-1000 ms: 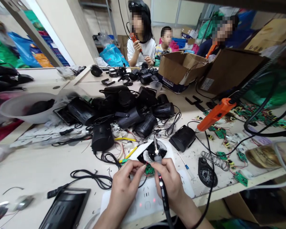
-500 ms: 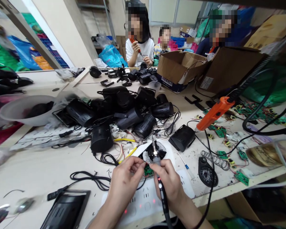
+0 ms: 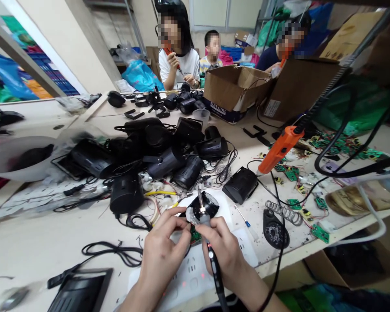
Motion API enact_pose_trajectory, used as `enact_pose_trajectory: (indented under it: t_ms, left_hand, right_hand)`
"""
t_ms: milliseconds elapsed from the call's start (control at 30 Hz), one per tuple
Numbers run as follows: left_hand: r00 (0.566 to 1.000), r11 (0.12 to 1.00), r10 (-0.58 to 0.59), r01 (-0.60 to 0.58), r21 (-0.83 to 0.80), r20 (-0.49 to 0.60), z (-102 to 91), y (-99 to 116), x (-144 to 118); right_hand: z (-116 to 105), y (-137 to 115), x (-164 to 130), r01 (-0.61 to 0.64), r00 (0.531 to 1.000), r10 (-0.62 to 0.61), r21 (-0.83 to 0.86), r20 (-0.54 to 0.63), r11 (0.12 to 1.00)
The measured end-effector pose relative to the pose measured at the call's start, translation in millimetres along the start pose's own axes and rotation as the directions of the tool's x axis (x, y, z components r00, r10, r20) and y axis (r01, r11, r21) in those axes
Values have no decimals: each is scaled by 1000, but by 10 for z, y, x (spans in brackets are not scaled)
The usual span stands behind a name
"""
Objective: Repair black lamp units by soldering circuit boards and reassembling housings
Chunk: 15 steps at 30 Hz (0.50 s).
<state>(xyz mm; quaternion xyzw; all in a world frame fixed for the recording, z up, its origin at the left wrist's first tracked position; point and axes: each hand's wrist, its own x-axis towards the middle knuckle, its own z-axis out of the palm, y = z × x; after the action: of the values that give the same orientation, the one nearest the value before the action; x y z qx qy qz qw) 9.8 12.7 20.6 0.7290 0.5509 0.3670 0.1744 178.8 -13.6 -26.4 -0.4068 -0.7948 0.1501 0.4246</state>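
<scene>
Head view: right hand (image 3: 225,253) wrapped around a soldering iron (image 3: 204,216), pen-style grip, tip end pointing up and away from the person, black cord running down off the bottom edge. Left hand (image 3: 164,249) fingers pinched close on a small green circuit board (image 3: 195,235), which sits between the two hands, just above a white power strip (image 3: 195,273) with red lights on. What exactly is between the left fingertips besides the board, can't tell.

Just beyond the hands: a black round housing (image 3: 205,207) on the white table (image 3: 45,236), touching or nearly touching the iron shaft. Yellow-handled cutters (image 3: 164,193) left of it. Blue-tipped screwdriver (image 3: 243,219) to the right, then a black oval cover (image 3: 274,229) and a metal coil spring (image 3: 284,212) beside it.

Mid table: heap of black lamp housings (image 3: 162,151) with tangled wires. A separate black housing (image 3: 240,185) right of the heap. Orange electric screwdriver (image 3: 279,148) hangs on a coiled cable over the right side, above scattered green boards (image 3: 315,203). Black cable (image 3: 112,251) looped left of the hands; dark tablet-like panel (image 3: 79,294) at the bottom left.

Far end: open cardboard box (image 3: 235,91), and a person in a white shirt (image 3: 178,65) holding an orange tool; two more people behind, partly hidden.
</scene>
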Motion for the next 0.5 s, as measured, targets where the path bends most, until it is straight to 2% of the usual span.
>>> enact_pose_trajectory:
  t_ms: [100, 233, 433, 500]
  left_hand:
    - [999, 999, 46, -46, 19, -16, 7, 15, -5]
    - [999, 1000, 10, -9, 25, -35, 13, 13, -28]
    - [998, 998, -35, 37, 44, -56, 53, -9, -168]
    - [997, 997, -52, 55, 57, -56, 71, -14, -216]
  right_hand:
    - [21, -2, -15, -35, 999, 36, 35, -38, 999]
    - [-13, -57, 17, -50, 997, 54, 56, -62, 997]
    - [-255, -169, -18, -7, 984, 32, 141, -173, 990]
    - [-342, -218, -92, -33, 979, 63, 151, -195, 988]
